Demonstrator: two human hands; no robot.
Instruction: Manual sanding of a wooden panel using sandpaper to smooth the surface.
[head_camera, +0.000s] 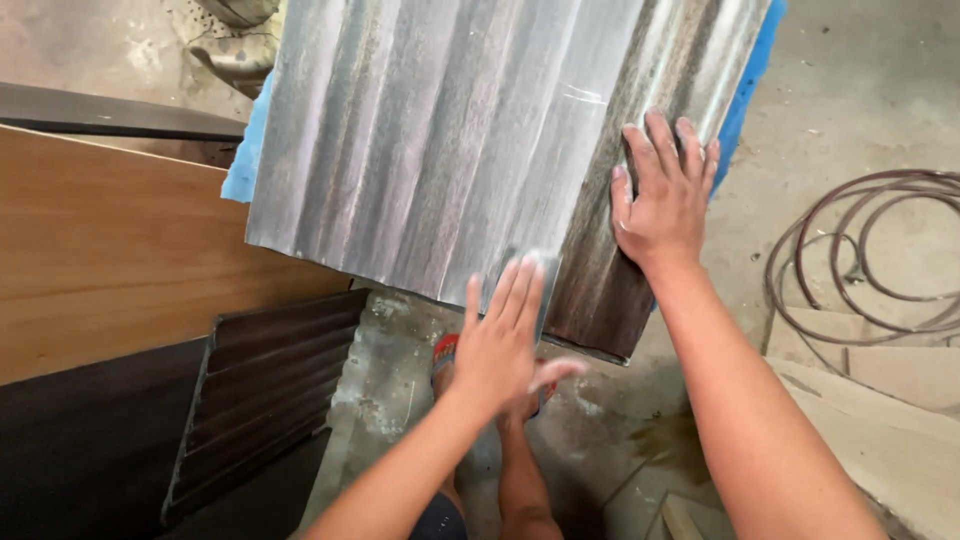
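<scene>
A large fluted panel (440, 140) with a shiny, film-covered grey face fills the top middle, tilted toward me; its right strip shows bare dark wood grain. My right hand (662, 195) lies flat with fingers spread on that dark right strip. My left hand (505, 340) is held up open at the panel's lower edge, fingertips touching a loose flap of the clear film. Something blue (243, 160) shows behind the panel on both sides.
A light brown wooden board (110, 250) leans at the left, with a dark fluted panel (265, 390) below it. Coiled dark hose (870, 250) lies on the concrete floor at right. Pale board offcuts (890, 420) sit at lower right. My foot in a sandal (445, 352) is below.
</scene>
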